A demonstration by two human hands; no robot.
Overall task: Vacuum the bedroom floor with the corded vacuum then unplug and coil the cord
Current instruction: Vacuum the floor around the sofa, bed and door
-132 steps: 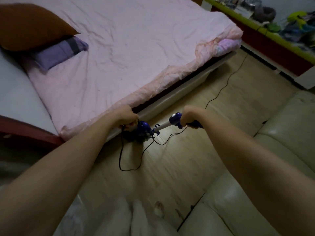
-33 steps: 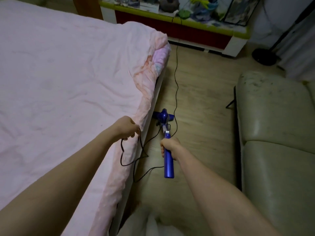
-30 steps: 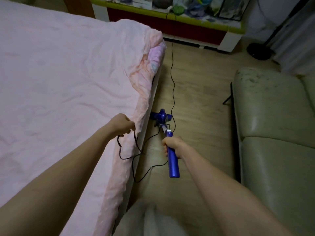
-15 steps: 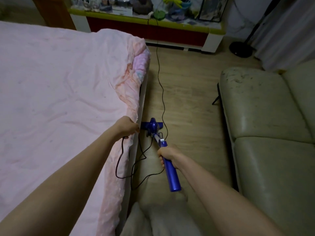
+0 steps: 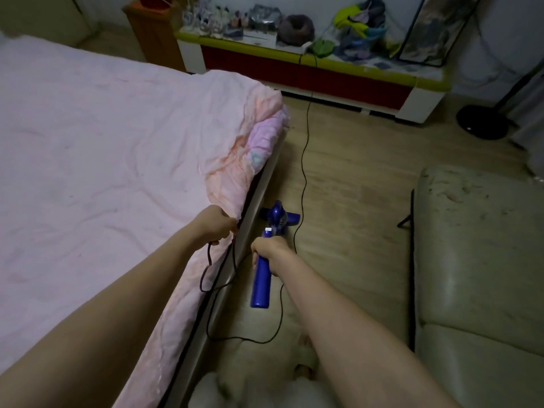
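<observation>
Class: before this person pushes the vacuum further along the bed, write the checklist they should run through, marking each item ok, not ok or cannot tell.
1. Right hand grips the vacuum handle: ok.
2. Left hand holds the slack cord up by the bed edge: ok.
3. Vacuum head on the floor beside the bed: ok.
4. Floor ahead free of cord: not ok, the cord lies along the path.
5. Cord plugged in at the far shelf: cannot tell.
6. Motor running: cannot tell.
</observation>
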